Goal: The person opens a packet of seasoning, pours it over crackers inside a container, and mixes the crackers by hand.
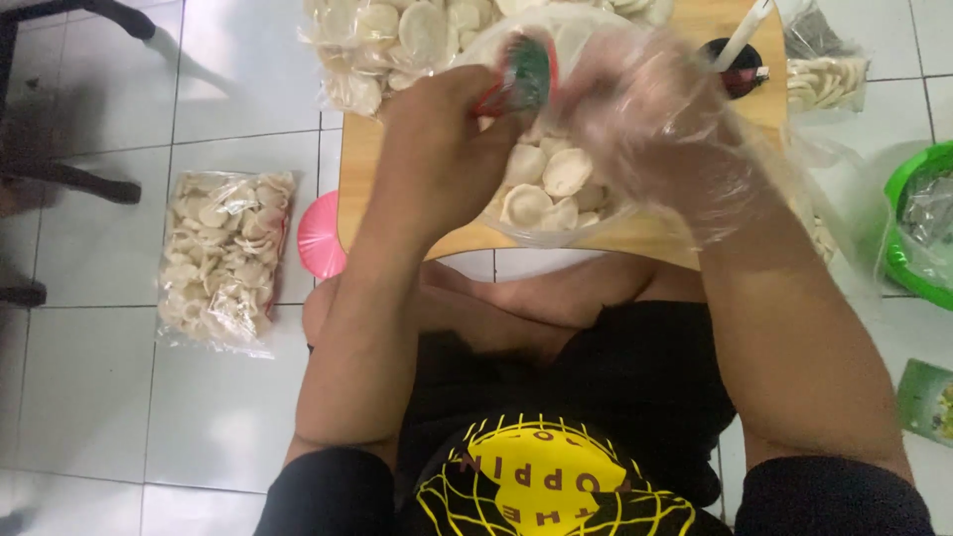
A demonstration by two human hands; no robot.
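Note:
My left hand (442, 149) is bare and grips the top of a clear plastic bag of pale round crackers (551, 189), together with a red and green paper label (524, 79). My right hand (660, 129) wears a thin clear plastic glove and holds the same bag's mouth from the right. The bag rests on a low wooden table (362, 189) in front of my crossed legs. Motion blur hides the fingers' exact grip.
A large open bag of loose crackers (397, 45) lies at the table's far side. A filled cracker bag (226, 256) lies on the white tiled floor at left. A pink stool edge (320, 236), a green basin (918, 223), a small cracker bag (826, 79) and a chair leg (69, 179) surround me.

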